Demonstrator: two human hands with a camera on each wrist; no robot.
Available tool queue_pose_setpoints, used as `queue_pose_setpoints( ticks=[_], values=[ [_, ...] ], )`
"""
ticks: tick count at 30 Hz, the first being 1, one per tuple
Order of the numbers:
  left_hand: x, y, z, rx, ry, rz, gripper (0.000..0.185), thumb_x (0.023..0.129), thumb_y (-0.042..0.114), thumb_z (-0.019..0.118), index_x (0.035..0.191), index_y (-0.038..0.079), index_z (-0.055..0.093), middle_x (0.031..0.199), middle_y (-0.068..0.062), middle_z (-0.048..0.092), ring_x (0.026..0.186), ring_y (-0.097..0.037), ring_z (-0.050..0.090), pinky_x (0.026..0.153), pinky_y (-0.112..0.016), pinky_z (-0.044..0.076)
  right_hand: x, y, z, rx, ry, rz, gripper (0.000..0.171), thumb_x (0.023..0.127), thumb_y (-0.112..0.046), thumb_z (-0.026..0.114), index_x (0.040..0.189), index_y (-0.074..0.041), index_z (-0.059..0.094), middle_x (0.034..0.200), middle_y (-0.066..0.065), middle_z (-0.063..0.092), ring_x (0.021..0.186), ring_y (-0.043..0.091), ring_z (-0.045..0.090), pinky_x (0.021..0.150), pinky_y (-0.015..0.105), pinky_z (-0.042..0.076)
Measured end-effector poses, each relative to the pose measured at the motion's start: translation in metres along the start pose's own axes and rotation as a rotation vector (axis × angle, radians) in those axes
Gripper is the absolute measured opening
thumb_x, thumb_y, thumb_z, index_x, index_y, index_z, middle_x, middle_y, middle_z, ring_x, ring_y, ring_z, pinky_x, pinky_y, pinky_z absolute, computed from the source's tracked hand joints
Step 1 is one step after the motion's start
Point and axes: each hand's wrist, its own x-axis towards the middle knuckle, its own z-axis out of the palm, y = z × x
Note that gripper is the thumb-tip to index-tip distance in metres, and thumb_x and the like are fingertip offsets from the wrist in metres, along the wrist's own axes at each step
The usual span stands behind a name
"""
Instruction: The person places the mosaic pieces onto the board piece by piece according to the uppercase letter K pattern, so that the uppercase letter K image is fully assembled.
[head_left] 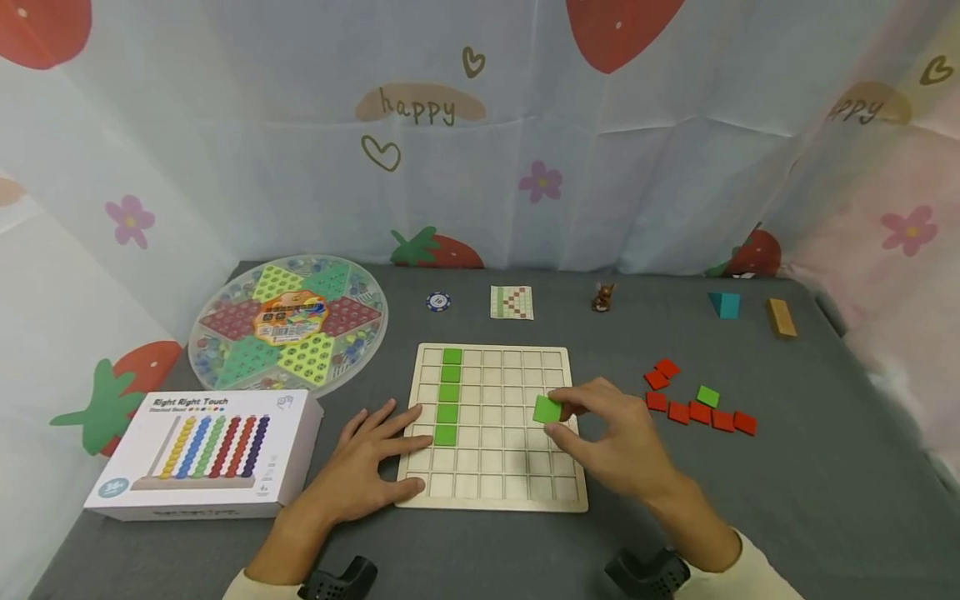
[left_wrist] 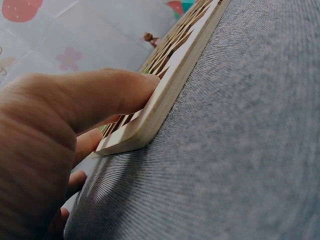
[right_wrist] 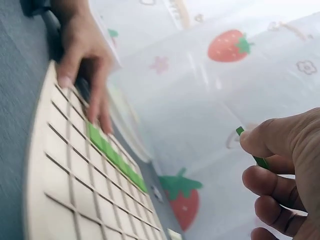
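A strawberry-print curtain (head_left: 675, 167) walls in the grey tabletop (head_left: 825, 467) you are working at, and the wooden grid board (head_left: 495, 492) lies flat in the middle of it, square to you.

Your right hand (head_left: 615, 442) hovers over the board's right side, its grip clamped on a green tile (head_left: 547, 409) pinched between thumb and forefinger. The right wrist view shows only the tile's edge (right_wrist: 240, 131) poking out above your thumb, held clear of the board and not yet seated in any cell.

The relation that matters is sideways. The green tiles already laid form a column (head_left: 447, 393) in the second file from the board's left edge, running away from you along its long axis. Your held tile sits well to the right of that column, near the opposite edge, over the middle rows. From these views you cannot tell exactly which cell lies under it.

Your left hand (head_left: 367, 458) is the nearer one to the column. It lies flat with its fingers apart, spread over the board's near left corner, fingertips just beside the lowest green tile, thumb against the board's edge (left_wrist: 150, 120).

The spare red tiles (head_left: 697, 408) and one green spare (head_left: 707, 396) lie on the cloth to the right of your right hand.
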Motion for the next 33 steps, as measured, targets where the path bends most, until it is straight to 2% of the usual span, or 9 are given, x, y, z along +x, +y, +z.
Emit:
queue_pose_setpoints(
  ticks=[8, 14, 18, 25, 33],
  values=[
    [0.000, -0.001, 0.000, 0.006, -0.002, -0.006, 0.052, 0.082, 0.043, 0.074, 0.128, 0.021, 0.067, 0.151, -0.002, 0.038, 0.142, -0.035, 0.020, 0.109, -0.058, 0.003, 0.005, -0.005, 0.043, 0.028, -0.089, 0.052, 0.029, 0.076, -0.007, 0.082, 0.104, -0.008, 0.073, 0.086, -0.008, 0.063, 0.080, 0.010, 0.057, 0.067, 0.038, 0.052],
    [0.000, 0.000, 0.000, 0.014, 0.004, -0.005, 0.052, 0.081, 0.044, 0.074, 0.127, 0.020, 0.067, 0.151, -0.002, 0.039, 0.141, -0.035, 0.020, 0.109, -0.058, 0.004, 0.007, -0.006, 0.073, 0.013, -0.178, 0.112, 0.028, 0.078, -0.011, 0.081, 0.104, -0.008, 0.073, 0.083, -0.009, 0.062, 0.080, 0.015, 0.056, 0.068, 0.035, 0.049],
    [0.000, 0.000, 0.000, 0.016, 0.010, 0.002, 0.052, 0.081, 0.044, 0.074, 0.127, 0.019, 0.068, 0.150, -0.002, 0.039, 0.141, -0.036, 0.021, 0.109, -0.059, 0.005, 0.007, -0.005, 0.089, -0.016, -0.236, 0.132, 0.026, 0.080, -0.012, 0.079, 0.105, -0.006, 0.073, 0.081, -0.010, 0.062, 0.080, 0.014, 0.055, 0.069, 0.030, 0.047],
    [0.000, 0.001, -0.001, 0.013, 0.010, 0.003, 0.053, 0.081, 0.044, 0.075, 0.127, 0.019, 0.067, 0.150, -0.003, 0.039, 0.141, -0.036, 0.021, 0.109, -0.059, 0.004, 0.007, -0.003, 0.111, -0.091, -0.326, 0.106, 0.024, 0.079, -0.014, 0.080, 0.101, -0.006, 0.074, 0.076, -0.007, 0.060, 0.072, 0.010, 0.047, 0.065, 0.023, 0.043],
    [0.000, 0.000, 0.001, 0.022, 0.011, -0.004, 0.053, 0.081, 0.044, 0.075, 0.127, 0.020, 0.067, 0.151, -0.002, 0.038, 0.141, -0.036, 0.021, 0.108, -0.060, 0.005, 0.008, -0.002, 0.121, -0.211, -0.382, 0.053, 0.022, 0.079, -0.020, 0.079, 0.098, -0.009, 0.074, 0.073, -0.010, 0.054, 0.071, 0.009, 0.043, 0.068, 0.025, 0.041]
  ],
)
